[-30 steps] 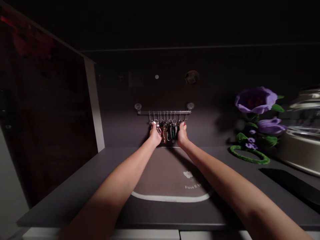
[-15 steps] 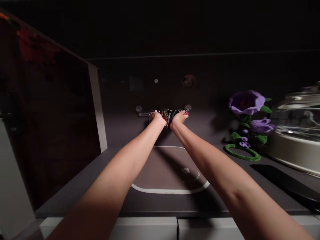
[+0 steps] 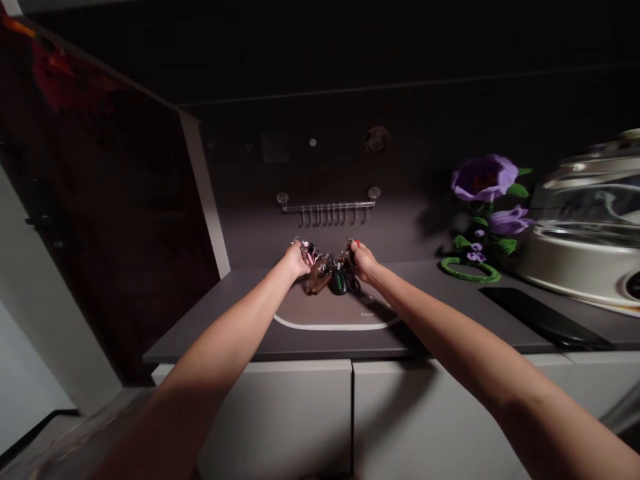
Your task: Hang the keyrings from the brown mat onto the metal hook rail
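Between my hands hangs a bunch of keys with rings and small tags, including a brown leather-like piece and a black key fob with green marking. My left hand is closed on the left part of the bunch, where pink bits show. On the other side my right hand grips the rings at the right part. Just above and behind both hands, a clear hook rail with several hooks is fixed to the dark wall. Below the keys lies a brownish mat with a white rim.
Purple crocheted flowers with a green ring base stand to the right on the dark counter. Beyond them is a cream appliance with a clear cover. A black flat object lies in front of it. White cabinet doors are below.
Both hands have come down and away from the hook rail with the keys, and moved apart. The rail's hooks, hidden before, now show. The view has shifted, with more of the cabinet fronts visible.
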The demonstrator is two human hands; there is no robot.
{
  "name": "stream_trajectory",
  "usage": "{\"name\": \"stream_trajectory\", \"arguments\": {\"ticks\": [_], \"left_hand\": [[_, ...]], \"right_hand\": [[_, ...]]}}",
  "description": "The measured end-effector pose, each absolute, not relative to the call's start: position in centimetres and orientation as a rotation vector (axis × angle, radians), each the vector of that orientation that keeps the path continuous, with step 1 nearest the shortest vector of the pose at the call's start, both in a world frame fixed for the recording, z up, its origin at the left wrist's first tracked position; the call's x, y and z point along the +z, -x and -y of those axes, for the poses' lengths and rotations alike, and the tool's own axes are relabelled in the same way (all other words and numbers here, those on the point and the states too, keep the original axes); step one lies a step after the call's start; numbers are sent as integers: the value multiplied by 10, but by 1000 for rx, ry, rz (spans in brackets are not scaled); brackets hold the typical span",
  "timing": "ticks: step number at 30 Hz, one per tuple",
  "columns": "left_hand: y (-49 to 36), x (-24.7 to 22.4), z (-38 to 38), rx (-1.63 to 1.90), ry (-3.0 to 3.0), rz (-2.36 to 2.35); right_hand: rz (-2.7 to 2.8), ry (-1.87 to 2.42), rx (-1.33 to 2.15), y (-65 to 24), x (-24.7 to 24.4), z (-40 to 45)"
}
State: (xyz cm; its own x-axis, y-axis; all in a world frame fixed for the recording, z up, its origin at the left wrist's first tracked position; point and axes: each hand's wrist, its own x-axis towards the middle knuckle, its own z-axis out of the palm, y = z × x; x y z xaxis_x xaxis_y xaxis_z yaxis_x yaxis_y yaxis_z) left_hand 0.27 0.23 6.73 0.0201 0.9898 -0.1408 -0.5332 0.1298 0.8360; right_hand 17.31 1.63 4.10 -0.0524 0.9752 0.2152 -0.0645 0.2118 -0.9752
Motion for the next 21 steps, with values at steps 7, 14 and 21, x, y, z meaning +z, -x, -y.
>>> {"name": "stream_trajectory", "arguments": {"ticks": [7, 14, 21], "left_hand": [[31, 54, 25, 1492, -1311, -1140], [51, 19, 33, 1329, -1755, -1329], [62, 24, 51, 1351, -1606, -1289]], "right_hand": [[1627, 1309, 587, -224, 37, 19], [2080, 1527, 124, -244, 15, 20], [2144, 1555, 35, -236, 22, 40]]}}
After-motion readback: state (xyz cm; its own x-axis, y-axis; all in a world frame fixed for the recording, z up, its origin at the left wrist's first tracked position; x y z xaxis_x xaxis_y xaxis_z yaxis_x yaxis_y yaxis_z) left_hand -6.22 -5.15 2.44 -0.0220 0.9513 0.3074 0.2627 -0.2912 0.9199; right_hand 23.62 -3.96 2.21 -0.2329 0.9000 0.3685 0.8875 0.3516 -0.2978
